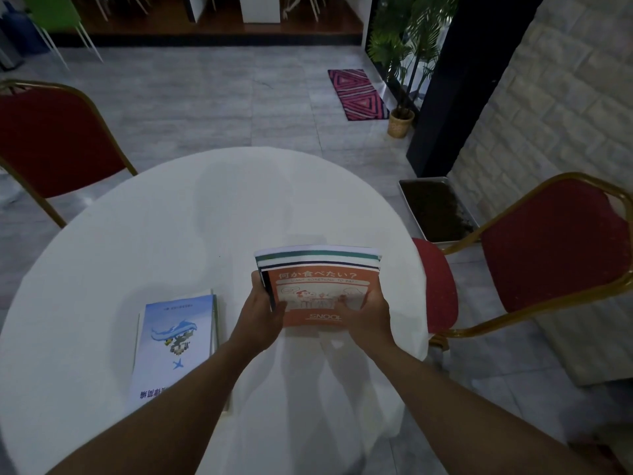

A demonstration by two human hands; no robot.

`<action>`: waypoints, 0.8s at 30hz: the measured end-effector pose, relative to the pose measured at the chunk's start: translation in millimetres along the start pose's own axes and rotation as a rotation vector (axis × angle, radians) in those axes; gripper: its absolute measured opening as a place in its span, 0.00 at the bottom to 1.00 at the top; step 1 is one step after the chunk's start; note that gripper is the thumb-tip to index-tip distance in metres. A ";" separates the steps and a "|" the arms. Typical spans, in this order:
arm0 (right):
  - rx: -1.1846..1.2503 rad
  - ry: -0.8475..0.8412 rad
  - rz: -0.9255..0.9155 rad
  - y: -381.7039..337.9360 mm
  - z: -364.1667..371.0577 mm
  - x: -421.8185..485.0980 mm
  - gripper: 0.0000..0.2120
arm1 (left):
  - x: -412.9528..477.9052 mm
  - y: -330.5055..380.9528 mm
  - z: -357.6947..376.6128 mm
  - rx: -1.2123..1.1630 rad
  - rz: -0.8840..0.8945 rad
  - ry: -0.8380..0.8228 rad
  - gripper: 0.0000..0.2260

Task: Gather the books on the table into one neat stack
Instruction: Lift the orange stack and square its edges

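Currently, a small stack topped by an orange paperback book [322, 296] is held right of centre on the round white-clothed table [171, 217], title edge far, long axis near-far. Left hand [262, 311] and right hand [368, 317] are clamped on its near corners, thumbs on the cover, fingers underneath. A light-blue book pile [173, 344] lies apart, near-left. Red chairs [548, 248] flank the table.
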State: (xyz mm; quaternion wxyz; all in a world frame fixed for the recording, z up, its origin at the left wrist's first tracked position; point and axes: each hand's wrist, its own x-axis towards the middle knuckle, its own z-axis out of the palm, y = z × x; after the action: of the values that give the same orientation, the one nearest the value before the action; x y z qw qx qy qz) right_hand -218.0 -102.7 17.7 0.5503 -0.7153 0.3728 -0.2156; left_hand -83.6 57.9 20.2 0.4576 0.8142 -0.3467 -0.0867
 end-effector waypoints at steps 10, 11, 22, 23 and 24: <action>-0.027 -0.080 -0.006 -2.0 -6.0 1.0 0.23 | 0.2 -3.1 -6.2 0.044 -0.031 -0.041 0.22; -0.034 -0.061 -0.012 -0.1 -4.2 -2.0 0.23 | -2.4 -3.9 -5.5 0.047 -0.036 -0.038 0.23; -0.047 -0.165 0.022 5.6 -11.8 -1.1 0.21 | -1.1 7.9 -3.4 0.060 -0.013 0.003 0.20; -0.040 -0.156 0.057 2.8 -11.4 0.3 0.22 | 2.1 8.8 -3.6 0.051 -0.046 -0.003 0.20; -0.033 -0.146 0.100 0.3 -10.7 1.6 0.23 | 4.2 9.4 -3.4 0.023 -0.119 -0.008 0.19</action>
State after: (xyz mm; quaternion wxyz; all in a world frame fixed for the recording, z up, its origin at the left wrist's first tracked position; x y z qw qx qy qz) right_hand -224.7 -110.6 20.5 0.5742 -0.7186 0.3705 -0.1292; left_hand -83.5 54.3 30.5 0.4409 0.8383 -0.3003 -0.1131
